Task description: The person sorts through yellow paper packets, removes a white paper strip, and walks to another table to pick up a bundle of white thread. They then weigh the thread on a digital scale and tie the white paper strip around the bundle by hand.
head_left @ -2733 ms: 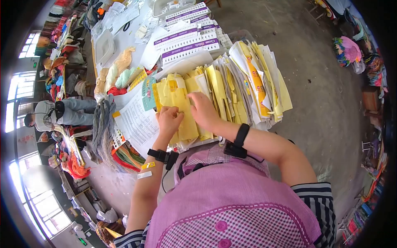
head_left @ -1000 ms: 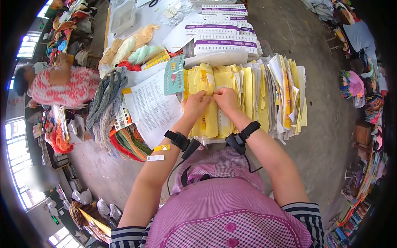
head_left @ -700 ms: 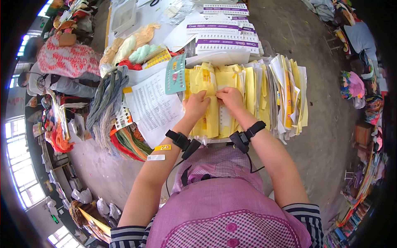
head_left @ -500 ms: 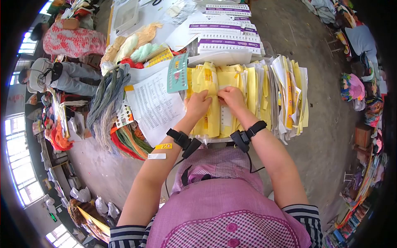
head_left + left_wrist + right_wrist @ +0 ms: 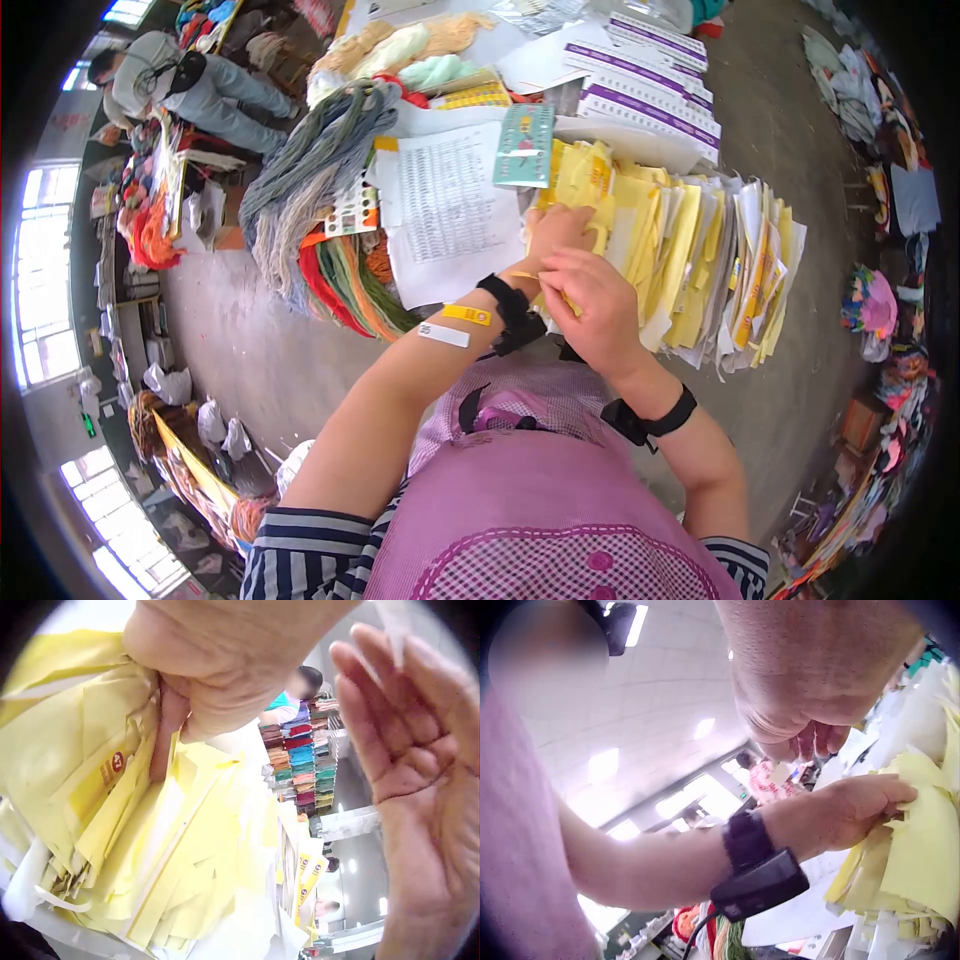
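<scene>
Yellow paper packets [image 5: 580,180] stand in a packed row, some printed with red and orange labels. My left hand [image 5: 565,235] grips the packets at the row's left end; in the left wrist view, its fingers reach between yellow sheets [image 5: 202,817]. The right wrist view has the left hand [image 5: 855,810] at a yellow packet's edge [image 5: 922,847]. Raised over the left wrist, my right hand [image 5: 600,305] pinches a narrow pale yellow strip [image 5: 525,275] at its fingertips. In the left wrist view the right palm [image 5: 420,765] faces the camera.
Left of the packets lie a printed sheet [image 5: 445,190], a green card [image 5: 523,145] and grey yarn skeins [image 5: 320,150]. Purple-striped cards [image 5: 650,85] are stacked behind. Another person [image 5: 190,85] bends over at the far left.
My right hand has come off the packets and moved back over the left wrist, with a strip at its fingertips. The left hand remains at the packets. The head view has shifted, with the packets now farther right.
</scene>
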{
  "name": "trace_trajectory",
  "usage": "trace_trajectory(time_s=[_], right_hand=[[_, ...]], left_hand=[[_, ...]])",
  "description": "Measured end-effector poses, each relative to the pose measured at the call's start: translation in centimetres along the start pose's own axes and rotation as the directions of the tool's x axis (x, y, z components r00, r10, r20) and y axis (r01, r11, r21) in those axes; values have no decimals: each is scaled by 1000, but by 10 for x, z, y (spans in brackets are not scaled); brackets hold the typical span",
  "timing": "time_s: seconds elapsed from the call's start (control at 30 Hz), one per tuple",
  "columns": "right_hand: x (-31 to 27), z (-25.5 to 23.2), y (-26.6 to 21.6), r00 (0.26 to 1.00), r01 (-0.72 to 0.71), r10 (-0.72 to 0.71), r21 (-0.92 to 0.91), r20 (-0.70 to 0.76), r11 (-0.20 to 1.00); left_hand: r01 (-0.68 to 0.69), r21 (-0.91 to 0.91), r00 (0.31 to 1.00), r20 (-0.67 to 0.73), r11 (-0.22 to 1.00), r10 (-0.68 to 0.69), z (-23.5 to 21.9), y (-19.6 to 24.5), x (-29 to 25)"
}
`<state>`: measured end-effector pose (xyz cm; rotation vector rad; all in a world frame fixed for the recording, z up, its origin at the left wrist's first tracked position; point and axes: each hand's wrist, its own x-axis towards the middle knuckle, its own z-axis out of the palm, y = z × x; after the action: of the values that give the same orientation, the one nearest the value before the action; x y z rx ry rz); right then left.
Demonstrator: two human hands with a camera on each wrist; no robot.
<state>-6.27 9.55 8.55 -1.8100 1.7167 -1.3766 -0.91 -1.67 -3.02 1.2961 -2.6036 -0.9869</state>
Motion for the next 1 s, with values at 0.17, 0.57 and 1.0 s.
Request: trace_trajectory(time_s=[0.17,0.57,1.0], right_hand=[[4,11,-7,994,104,-100,-101,43,989],[-11,-1,1,978,-29,32,-18,204,999],[-80,-2,88,627,-776,762,217,162,592]], left_hand=[[-69,26,997,-36,997,70,-4,6,-9],[-156,-178,981,-141,971,132,-1,9,-24],[-243,-80,943,-254,967,216,16,4,-29]])
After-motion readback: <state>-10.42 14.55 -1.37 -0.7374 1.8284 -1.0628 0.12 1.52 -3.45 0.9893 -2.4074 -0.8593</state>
